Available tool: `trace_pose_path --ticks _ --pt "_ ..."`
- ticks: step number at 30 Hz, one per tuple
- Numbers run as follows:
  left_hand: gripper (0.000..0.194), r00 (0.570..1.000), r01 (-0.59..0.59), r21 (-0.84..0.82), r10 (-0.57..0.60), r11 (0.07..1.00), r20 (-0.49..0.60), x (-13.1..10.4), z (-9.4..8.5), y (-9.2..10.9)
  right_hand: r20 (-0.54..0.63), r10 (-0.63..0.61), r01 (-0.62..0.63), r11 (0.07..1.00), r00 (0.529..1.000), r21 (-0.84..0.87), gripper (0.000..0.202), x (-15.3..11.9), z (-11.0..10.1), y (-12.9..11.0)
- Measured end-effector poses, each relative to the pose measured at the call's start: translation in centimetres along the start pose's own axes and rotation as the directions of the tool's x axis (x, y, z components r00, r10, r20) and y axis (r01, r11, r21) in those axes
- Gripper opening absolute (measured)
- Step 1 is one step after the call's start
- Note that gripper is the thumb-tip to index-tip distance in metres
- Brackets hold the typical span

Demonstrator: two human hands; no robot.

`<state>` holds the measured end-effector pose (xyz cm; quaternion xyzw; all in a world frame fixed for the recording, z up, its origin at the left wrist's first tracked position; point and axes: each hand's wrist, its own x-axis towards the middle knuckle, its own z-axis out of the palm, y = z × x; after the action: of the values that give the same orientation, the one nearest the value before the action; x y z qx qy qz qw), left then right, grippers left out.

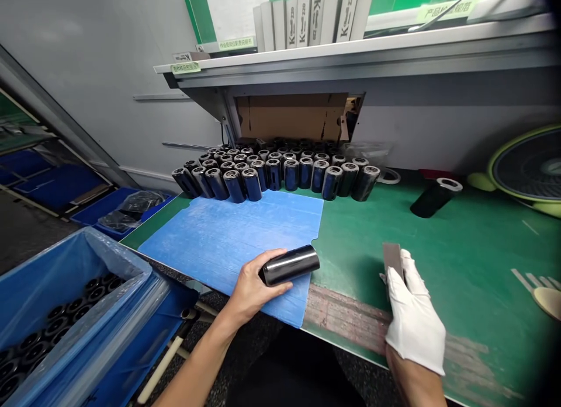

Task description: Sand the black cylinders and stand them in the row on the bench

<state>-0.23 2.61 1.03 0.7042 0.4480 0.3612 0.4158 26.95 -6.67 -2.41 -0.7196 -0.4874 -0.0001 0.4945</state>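
My left hand, bare, is closed around one end of a glossy black metal cylinder. The cylinder lies nearly level above the blue sheet, its other end pointing right. On the right, my right hand wears a white glove and grips a grey-brown sanding block held upright over the green table. A gap separates the block from the cylinder. Several similar dark cylinders stand in rows behind the blue sheet.
One dark cylinder stands apart near a green-rimmed fan. A plastic-lined blue bin at left holds several black cylinders. Grey boxes line the overhead shelf. Thin strips and a round tan piece lie at far right.
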Motion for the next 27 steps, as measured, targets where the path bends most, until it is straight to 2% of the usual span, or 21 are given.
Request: trace_pose_path --ticks 4,6,8,10,12,14,16,17,20,21,24,27 --pt "0.056 1.0 0.004 0.07 -0.004 0.998 -0.004 -0.1 0.1 0.3 0.054 0.069 -0.071 0.997 0.996 0.026 0.058 0.5 -0.2 -0.2" --pt "0.055 1.0 0.007 0.101 -0.006 0.995 -0.011 -0.1 0.2 0.3 0.056 0.154 -0.156 0.987 0.986 0.024 0.061 0.6 0.1 -1.0" --pt "0.055 1.0 0.004 0.124 0.0 0.992 -0.027 -0.2 0.4 0.3 0.061 0.179 -0.182 0.982 0.982 0.042 0.064 0.2 0.9 -2.6" --pt "0.055 0.999 -0.003 0.138 0.009 0.99 -0.041 -0.2 0.5 0.2 0.083 0.073 -0.078 0.995 0.994 0.062 0.064 -1.0 1.8 -4.6" --pt "0.056 0.999 -0.014 0.141 0.021 0.99 -0.049 -0.2 0.6 -0.1 0.132 -0.124 0.12 0.992 0.983 0.036 0.061 -2.5 2.8 -6.7" --pt "0.053 0.998 -0.032 0.125 0.04 0.992 -0.057 -0.2 0.7 -0.3 0.213 -0.342 0.354 0.935 0.915 -0.02 0.062 -3.6 3.7 -8.4" --pt "0.051 0.997 -0.049 0.105 0.056 0.993 -0.06 -0.2 0.8 -0.5 0.316 -0.477 0.52 0.852 0.82 -0.063 0.064 -3.9 4.4 -9.3" --pt "0.05 0.996 -0.05 0.101 0.057 0.994 -0.063 -0.2 0.8 -0.6 0.334 -0.496 0.551 0.83 0.802 -0.09 0.065 -3.8 4.6 -9.4" --pt "0.054 0.997 -0.041 0.111 0.049 0.993 -0.066 -0.3 0.9 -0.7 0.313 -0.428 0.497 0.847 0.848 -0.188 0.066 -3.2 4.8 -9.3" --pt "0.053 0.996 -0.047 0.108 0.054 0.993 -0.065 -0.3 0.9 -0.8 0.312 -0.431 0.502 0.841 0.847 -0.202 0.066 -3.2 4.8 -9.2" --pt "0.048 0.995 -0.069 0.093 0.075 0.993 -0.067 -0.4 0.9 -0.9 0.359 -0.51 0.589 0.793 0.781 -0.157 0.066 -3.8 4.8 -9.1" --pt "0.053 0.994 -0.065 0.112 0.074 0.992 -0.078 -0.3 0.9 -0.8 0.319 -0.454 0.524 0.832 0.832 -0.183 0.064 -4.4 4.9 -9.0"
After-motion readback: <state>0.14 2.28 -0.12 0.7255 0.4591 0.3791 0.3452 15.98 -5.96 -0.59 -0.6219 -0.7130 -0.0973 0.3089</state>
